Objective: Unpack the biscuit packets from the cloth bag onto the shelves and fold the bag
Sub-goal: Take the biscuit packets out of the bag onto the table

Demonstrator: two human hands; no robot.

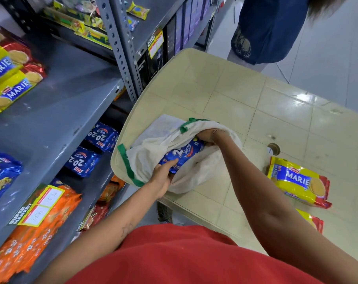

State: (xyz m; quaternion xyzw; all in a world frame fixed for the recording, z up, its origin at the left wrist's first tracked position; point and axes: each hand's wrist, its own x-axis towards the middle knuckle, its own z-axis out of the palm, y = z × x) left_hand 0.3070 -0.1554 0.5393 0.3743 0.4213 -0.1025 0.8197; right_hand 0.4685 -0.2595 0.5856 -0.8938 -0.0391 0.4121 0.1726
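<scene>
A white cloth bag with green trim lies on the cream plastic table, its mouth open toward me. Inside it shows a blue 20-20 butter biscuit packet. My left hand grips the packet's near end at the bag's mouth. My right hand reaches into the bag and holds the packet's far end, its fingers partly hidden by cloth. A yellow Marie packet lies on the table to the right, and another yellow packet peeks out behind my right forearm.
Grey metal shelves stand on the left with Marie packets, blue 20-20 packets and orange packets. An upright shelf post stands near the table's corner. Another person in dark blue stands beyond the table.
</scene>
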